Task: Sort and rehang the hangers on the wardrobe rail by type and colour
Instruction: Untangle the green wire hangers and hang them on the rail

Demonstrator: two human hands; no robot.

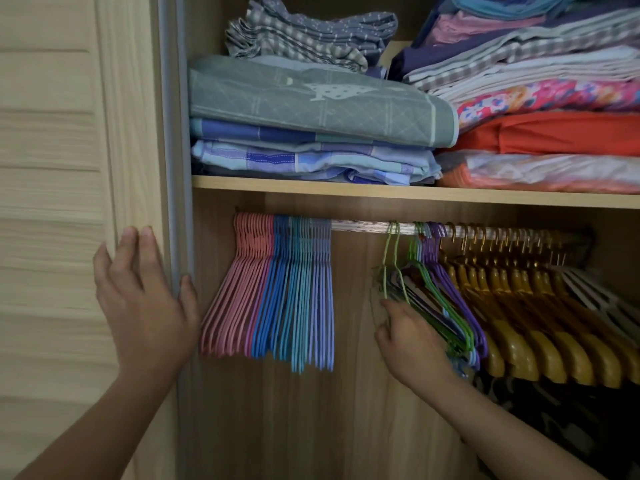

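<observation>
Your right hand (412,341), lower centre, seemingly pinches the green hangers (429,289) in its grip; your left hand (145,306) rests flat on the door (52,168).

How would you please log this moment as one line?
left hand on wardrobe door edge | right hand grips green hangers | pink, blue sorted

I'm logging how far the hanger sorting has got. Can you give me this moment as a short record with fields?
left hand: open, flat on the wardrobe door edge
right hand: gripping the mixed green and purple wire hangers
sorted group: pink hangers, then blue hangers, at the rail's left end
rail: bare gap between the blue and mixed hangers
right end: yellow wooden hangers
shelf above: folded linens
</observation>
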